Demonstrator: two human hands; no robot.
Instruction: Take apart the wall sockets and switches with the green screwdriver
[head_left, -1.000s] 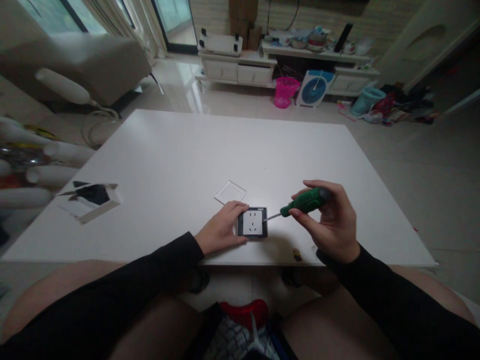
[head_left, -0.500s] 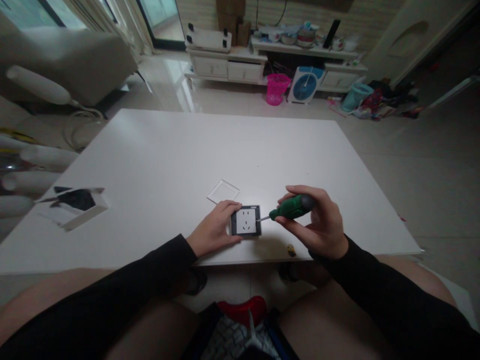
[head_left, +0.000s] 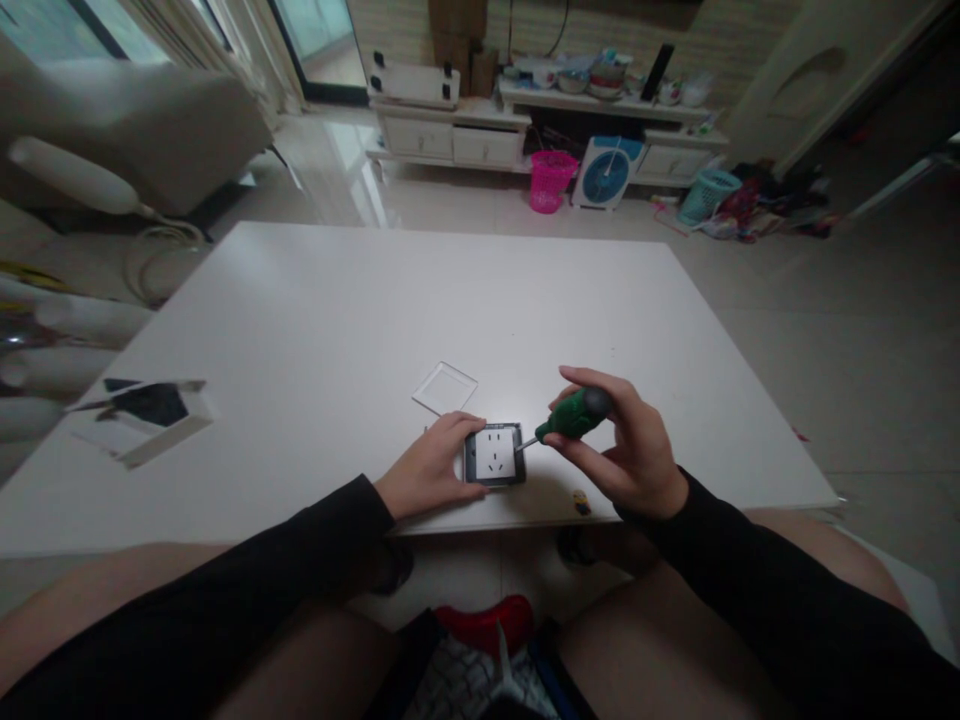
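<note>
Near the front edge of the white table, a wall socket (head_left: 495,455) with a white face and dark surround lies face up. My left hand (head_left: 435,467) grips its left side between thumb and fingers. A green-handled screwdriver (head_left: 574,415) is held in my right hand (head_left: 634,435), thumb and fingers around the handle. It slants down to the left, and its tip meets the right edge of the socket; whether it sits in a screw I cannot tell. Behind the socket lies a clear rectangular frame (head_left: 445,388). A small yellow figure (head_left: 581,502) lies right of the socket.
On the left of the white table (head_left: 450,290) stands an open white box (head_left: 150,425) with dark items inside. Beyond the table are a pink basket (head_left: 553,180), a blue fan (head_left: 607,172) and a cluttered white cabinet (head_left: 487,148). My legs are under the front edge.
The socket has shifted slightly toward me and looks a little tilted, with the left hand following. The right hand and screwdriver have moved slightly left, the tip still at the socket's right edge.
</note>
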